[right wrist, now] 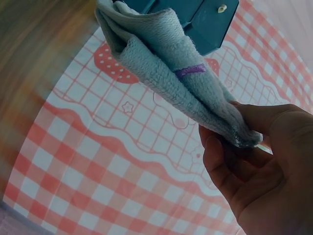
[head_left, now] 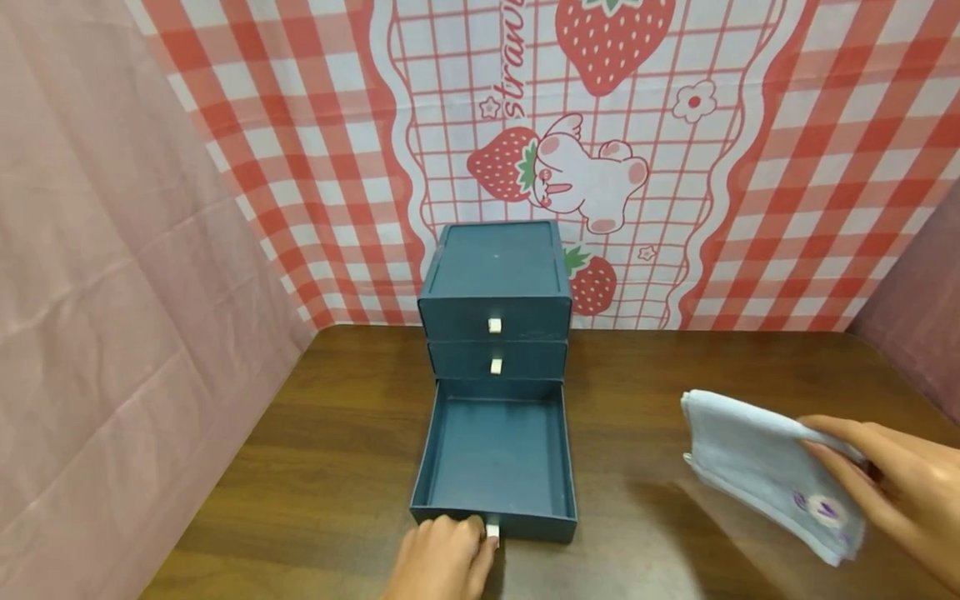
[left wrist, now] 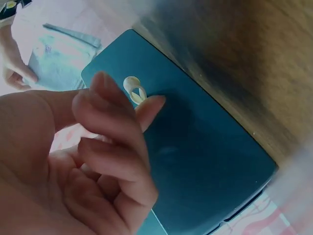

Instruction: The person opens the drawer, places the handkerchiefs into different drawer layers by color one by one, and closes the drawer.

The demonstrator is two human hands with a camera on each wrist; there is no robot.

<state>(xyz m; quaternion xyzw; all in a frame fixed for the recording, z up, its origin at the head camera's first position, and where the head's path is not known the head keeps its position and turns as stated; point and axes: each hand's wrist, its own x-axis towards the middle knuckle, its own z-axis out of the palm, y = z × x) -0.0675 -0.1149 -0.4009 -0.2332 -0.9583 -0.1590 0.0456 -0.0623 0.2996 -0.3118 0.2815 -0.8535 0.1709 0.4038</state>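
Observation:
A dark teal three-drawer box [head_left: 495, 258] stands on the wooden table, its bottom drawer [head_left: 498, 454] pulled far out with nothing inside. At that drawer's front, my left hand [head_left: 444, 557] has curled fingers around the small white pull [head_left: 492, 533]; the left wrist view shows the looped pull [left wrist: 134, 89] between fingertips. To the right, my right hand [head_left: 896, 479] pinches a folded pale blue towel [head_left: 765, 467] by one end, thumb on one side and fingers on the other. The towel hangs above the table and bears a purple-and-white emblem.
The upper two drawers are closed, each with a white pull [head_left: 495, 325]. Behind the box hangs a red-and-white checked cloth [head_left: 322, 167] with strawberry prints. A plain pink cloth [head_left: 112, 292] borders the wooden table [head_left: 322, 467] on the left.

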